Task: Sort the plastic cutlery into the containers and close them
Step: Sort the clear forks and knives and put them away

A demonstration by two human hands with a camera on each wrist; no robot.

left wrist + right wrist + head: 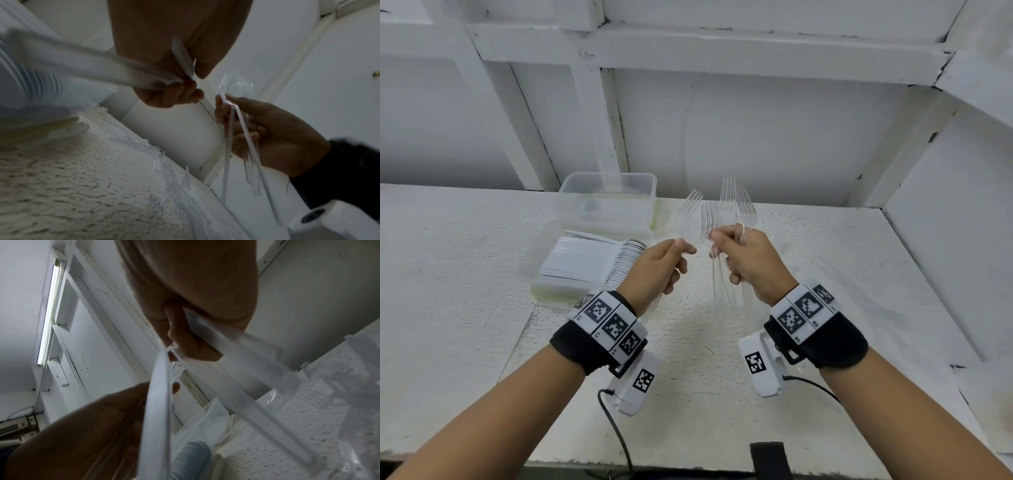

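Above the white table [825, 359] my left hand [683, 250] pinches one clear plastic fork [690, 205], tines up. Just to its right my right hand [719, 240] grips a bunch of several clear forks [729, 205], also tines up, handles hanging below the fist. The two hands nearly touch. In the left wrist view the left hand [185, 84] holds the fork's blurred handle [82, 65], and the right hand's bunch [242, 129] shows beside it. The right wrist view shows the right hand [174, 345] curled round its fork handles [246, 369].
Two clear open containers stand at the back left: the near container [534, 260] holds a packed row of white cutlery [592, 260], and the far container [609, 192] is behind it. More clear forks [164, 162] lie loose on the table. A white wall and beams close the back.
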